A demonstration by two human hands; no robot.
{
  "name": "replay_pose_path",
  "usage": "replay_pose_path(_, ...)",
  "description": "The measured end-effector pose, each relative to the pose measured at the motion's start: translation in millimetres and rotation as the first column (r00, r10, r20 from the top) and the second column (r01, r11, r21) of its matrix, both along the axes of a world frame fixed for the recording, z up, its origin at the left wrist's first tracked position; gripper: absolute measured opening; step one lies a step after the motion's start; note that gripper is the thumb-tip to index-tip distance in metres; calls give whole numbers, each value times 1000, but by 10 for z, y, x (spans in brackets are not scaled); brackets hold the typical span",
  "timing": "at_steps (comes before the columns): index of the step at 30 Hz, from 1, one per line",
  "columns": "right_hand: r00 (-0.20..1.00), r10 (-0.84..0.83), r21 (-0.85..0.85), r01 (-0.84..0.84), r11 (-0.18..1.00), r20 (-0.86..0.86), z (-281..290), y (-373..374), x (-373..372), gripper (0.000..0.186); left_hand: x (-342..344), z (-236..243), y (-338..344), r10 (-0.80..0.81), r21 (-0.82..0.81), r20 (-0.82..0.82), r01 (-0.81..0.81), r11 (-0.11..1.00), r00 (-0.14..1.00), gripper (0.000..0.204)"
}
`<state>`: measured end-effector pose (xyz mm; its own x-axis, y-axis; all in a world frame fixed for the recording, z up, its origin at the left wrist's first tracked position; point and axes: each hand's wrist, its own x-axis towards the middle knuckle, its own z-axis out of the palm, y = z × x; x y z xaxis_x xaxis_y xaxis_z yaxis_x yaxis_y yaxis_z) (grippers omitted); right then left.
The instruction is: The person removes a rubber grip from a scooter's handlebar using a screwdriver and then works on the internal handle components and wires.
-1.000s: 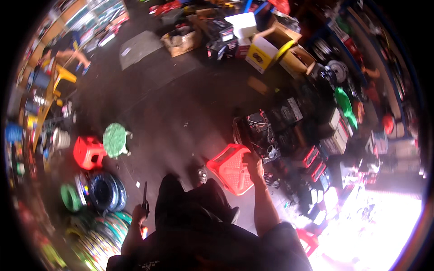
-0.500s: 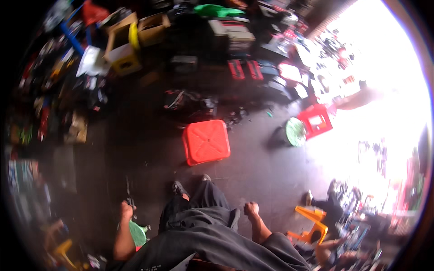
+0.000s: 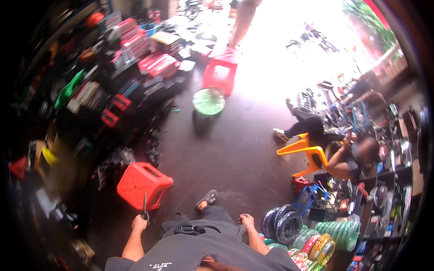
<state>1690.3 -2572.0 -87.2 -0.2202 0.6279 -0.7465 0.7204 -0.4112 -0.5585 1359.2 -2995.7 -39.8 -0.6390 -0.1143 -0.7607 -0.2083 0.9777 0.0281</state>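
My left hand (image 3: 140,223) is closed around a slim pointed tool (image 3: 145,205) with a dark handle, its tip pointing away from me. The tool's exact kind is too small to make out. Just beyond it stands a red plastic stool (image 3: 138,183), apart from the hand as far as I can see. My right hand (image 3: 246,220) hangs by my right side with its fingers curled in. Whether anything is inside it is hidden. Coiled tyres in wrapping (image 3: 289,226) lie to the right of that hand.
A person (image 3: 346,156) sits on a yellow plastic chair (image 3: 312,156) at the right. Farther ahead are a green-topped round stool (image 3: 209,101) and a red stool (image 3: 220,74). Boxes and parts (image 3: 158,65) crowd the left; a motorcycle (image 3: 318,38) stands in bright light outside.
My view has turned to the right, so the near red stool now lies at left and the bright opening ahead. The tool stays in my left hand; my right hand remains curled.
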Motion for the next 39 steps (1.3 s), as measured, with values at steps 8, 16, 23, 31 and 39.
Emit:
replay_pose_path(8, 861, -336, -150, 301, 942, -381, 952, 1989, -1364, 25, -828, 345, 3074, -428, 338, -93, 433, 836, 899, 37)
replay_pose_path(16, 615, -524, -425, 316, 848, -589, 1118, 3685, -2690, 21, -2023, 68, 5383, -673, 82, -85, 678, 731, 735, 32)
replay_pose_path(23, 649, -587, -227, 554, 801, -484, 1062, 5399, -2839, 22, -3017, 322, 7603, -782, 82, -98, 788, 610, 615, 31)
replay_pose_path(31, 310, -805, -447, 704, 552, -505, 988, 7271, -3351, 15, -3847, 269, 10283, -828, 178, -182, 846, 502, 530, 30)
replay_pose_path(39, 433, -755, -395, 662, 637, -493, 1012, 9944, -4077, 19, -4478, 182, 11892, -667, 147, -22, 662, 735, 745, 38)
